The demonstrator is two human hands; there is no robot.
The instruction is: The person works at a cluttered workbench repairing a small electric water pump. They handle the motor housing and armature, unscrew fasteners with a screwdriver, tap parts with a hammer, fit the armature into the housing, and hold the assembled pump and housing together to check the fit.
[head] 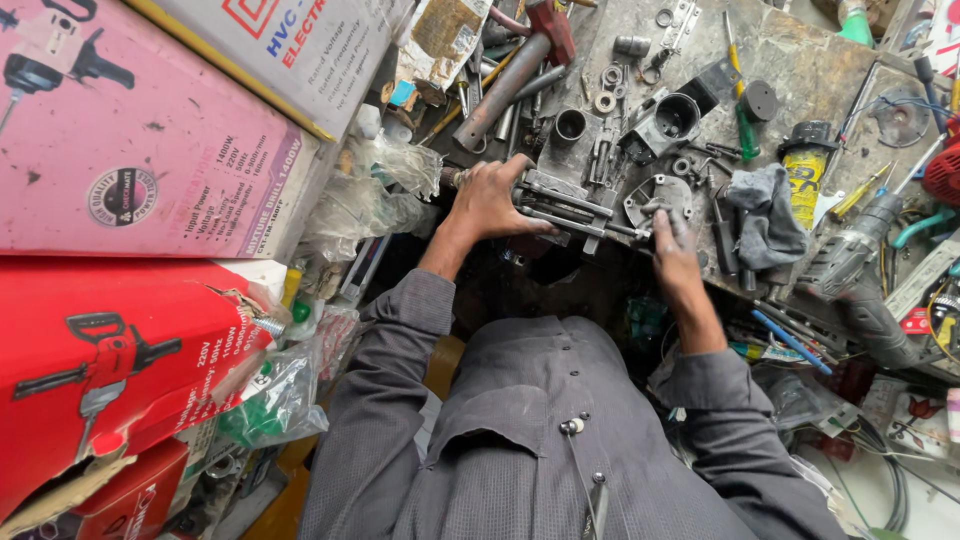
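Both hands, left (490, 200) and right (672, 232), closed on metal puller (565, 205) near plastic-bagged parts (375, 190).

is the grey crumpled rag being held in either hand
No, the grey crumpled rag lies loose on the workbench, while the left hand and right hand grip the metal puller tool.

Repair workshop: greasy workbench (800, 60) strewn with metal parts, boxed power tools (130, 150) (stacked left).

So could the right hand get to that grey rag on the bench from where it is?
Probably yes. The right hand rests on the metal assembly, and the grey rag lies just beside it on the workbench, with only small loose tools between.
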